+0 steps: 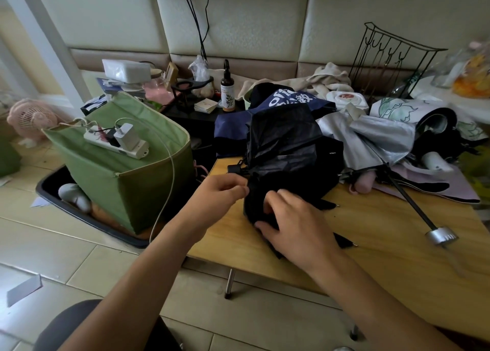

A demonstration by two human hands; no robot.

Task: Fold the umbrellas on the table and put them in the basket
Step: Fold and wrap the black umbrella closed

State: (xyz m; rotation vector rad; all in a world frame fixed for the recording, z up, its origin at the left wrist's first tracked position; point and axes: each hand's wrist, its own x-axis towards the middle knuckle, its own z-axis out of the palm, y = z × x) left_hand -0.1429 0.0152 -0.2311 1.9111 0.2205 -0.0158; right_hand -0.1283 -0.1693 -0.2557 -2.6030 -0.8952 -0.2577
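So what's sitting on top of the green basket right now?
A white power strip lies across the green basket, with a white charger plugged into it and a cable trailing down. The basket's inside is hidden from view.

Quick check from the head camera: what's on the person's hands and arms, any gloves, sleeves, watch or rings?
Nothing visible. The left hand and right hand are bare, without gloves or rings in view. Both forearms are uncovered to the frame's bottom edge; no sleeve, watch or band shows.

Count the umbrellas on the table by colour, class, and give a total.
Black umbrella, held by the left hand and right hand: 1
Navy umbrella: 1
Silver umbrella: 1
White floral umbrella: 1
Total: 4 that show plainly; the pile may hide more.
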